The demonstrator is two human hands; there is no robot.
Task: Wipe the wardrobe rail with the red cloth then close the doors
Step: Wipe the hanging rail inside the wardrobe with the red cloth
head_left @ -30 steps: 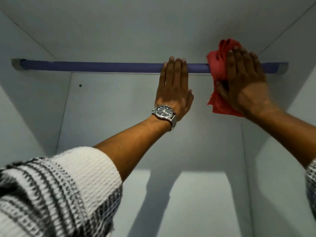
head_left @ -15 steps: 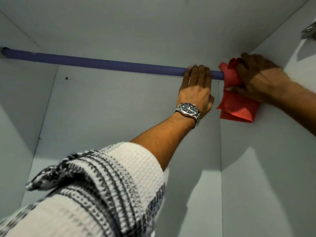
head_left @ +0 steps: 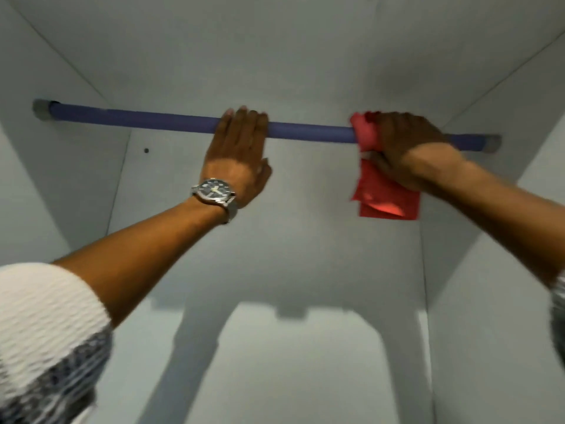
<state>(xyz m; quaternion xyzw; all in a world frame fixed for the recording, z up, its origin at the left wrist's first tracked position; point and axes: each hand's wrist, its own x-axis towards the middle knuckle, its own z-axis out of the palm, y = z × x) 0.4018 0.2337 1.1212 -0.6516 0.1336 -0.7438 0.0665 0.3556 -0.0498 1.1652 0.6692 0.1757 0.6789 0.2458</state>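
A purple wardrobe rail runs across the top of the white wardrobe interior, between grey end brackets. My left hand, with a wristwatch, is hooked over the rail near its middle, fingers curled on it. My right hand is clamped on the red cloth, which is wrapped over the rail towards its right end; the cloth's loose part hangs below the hand. The wardrobe doors are out of view.
White side walls close in on the left and right, with the back panel behind the rail and the wardrobe's top panel just above it. A small dark hole marks the back panel at the left.
My right hand and the red cloth have slid left from the rail's right end, so the right bracket now shows. My left hand stays on the rail. The view has shifted.
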